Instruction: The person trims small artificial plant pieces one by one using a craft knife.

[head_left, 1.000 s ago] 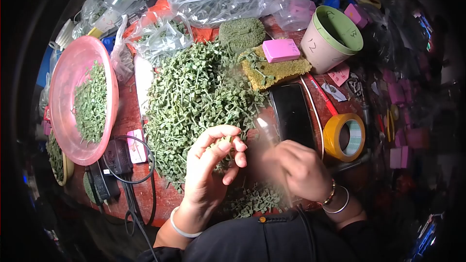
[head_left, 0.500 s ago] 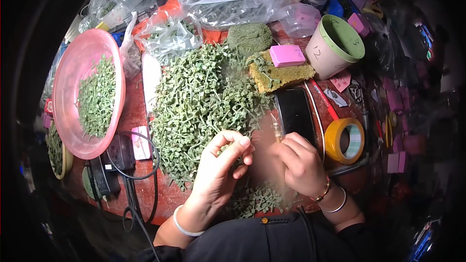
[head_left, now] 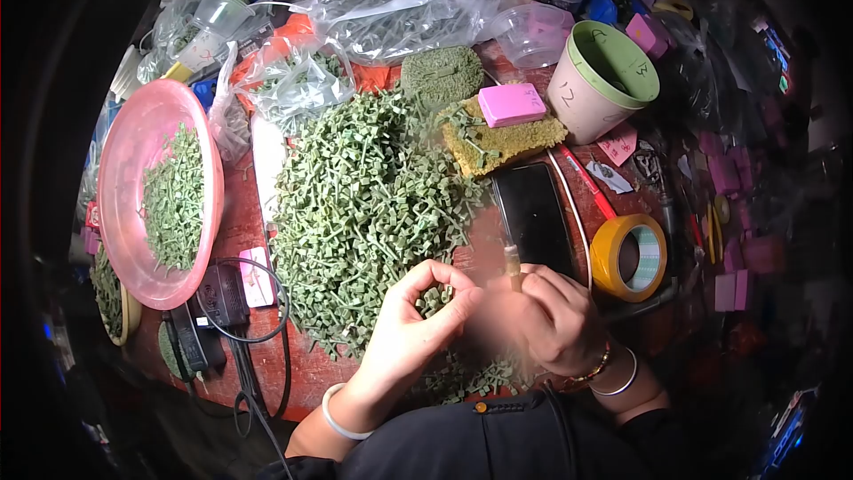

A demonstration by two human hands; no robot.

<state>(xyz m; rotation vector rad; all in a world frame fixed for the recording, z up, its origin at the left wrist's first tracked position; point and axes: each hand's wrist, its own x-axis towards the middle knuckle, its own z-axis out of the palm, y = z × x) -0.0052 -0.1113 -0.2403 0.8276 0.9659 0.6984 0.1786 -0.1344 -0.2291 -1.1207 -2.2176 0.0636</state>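
My left hand is over the front edge of a big heap of small green pieces. Its thumb and forefinger come together, and a blurred patch hides whatever lies at their tips. Facing it, my right hand has its fingers curled round a slim tool with a pale, brownish end that points up and away from me. The two sets of fingertips are close together, but whether they touch is hidden by the blur. More loose green pieces lie below the hands at the table's near edge.
At left a pink basin leans, with green pieces inside. A black phone, yellow tape roll, red pen and green-rimmed cup stand to the right. Behind are a yellow sponge and plastic bags. Cables run front left.
The view has shifted slightly. My left hand's thumb and forefinger have moved right, closer to my right hand. My right hand still grips the slim tool and sits slightly lower in view.
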